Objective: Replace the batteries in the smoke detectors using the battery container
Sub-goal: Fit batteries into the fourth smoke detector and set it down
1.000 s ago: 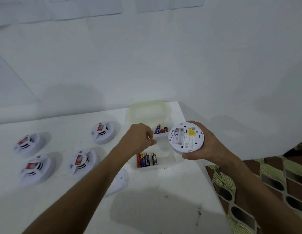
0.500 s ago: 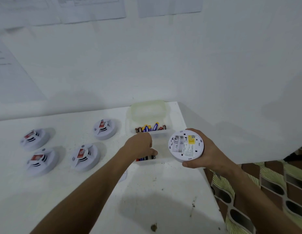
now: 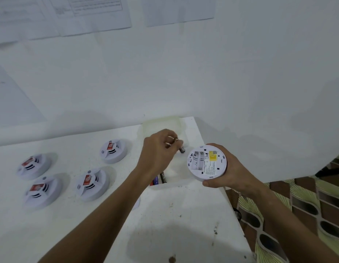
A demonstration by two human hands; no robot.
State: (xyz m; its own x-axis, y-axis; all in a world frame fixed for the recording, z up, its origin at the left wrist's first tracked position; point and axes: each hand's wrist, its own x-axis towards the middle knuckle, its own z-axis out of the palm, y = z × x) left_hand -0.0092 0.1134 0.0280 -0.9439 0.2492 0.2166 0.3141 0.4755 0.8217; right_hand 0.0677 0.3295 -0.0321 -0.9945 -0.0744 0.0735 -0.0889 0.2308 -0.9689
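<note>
1. Nearest you, your two bare forearms reach out over the white counter (image 3: 174,224), which has dark specks and stains on its near part.
2. Your right hand (image 3: 227,171) holds a smoke detector (image 3: 206,164) off the counter's right edge, back side up; its grip is wrapped around the rim, thumb at the near edge. The battery bay is uncovered at the upper left of that back face, beside a yellow label. Whether the bay holds cells is too blurred to tell.
3. Your left hand (image 3: 157,154) hovers over the battery container (image 3: 176,179), its grip pinching a battery (image 3: 182,149) between thumb and fingertips; the dark end of the cell points down toward the held detector, just beside it but apart.
4. Under that wrist, a few batteries (image 3: 161,179) lie in the container's near compartment. The container's translucent lid (image 3: 161,124) stands open at the far side, against the wall.
5. To the left, four more smoke detectors sit face up on the counter, red stickers showing: two nearer (image 3: 92,184) (image 3: 42,191) and two farther (image 3: 113,150) (image 3: 34,165).
6. Farthest off, printed sheets (image 3: 96,12) hang on the white wall.
</note>
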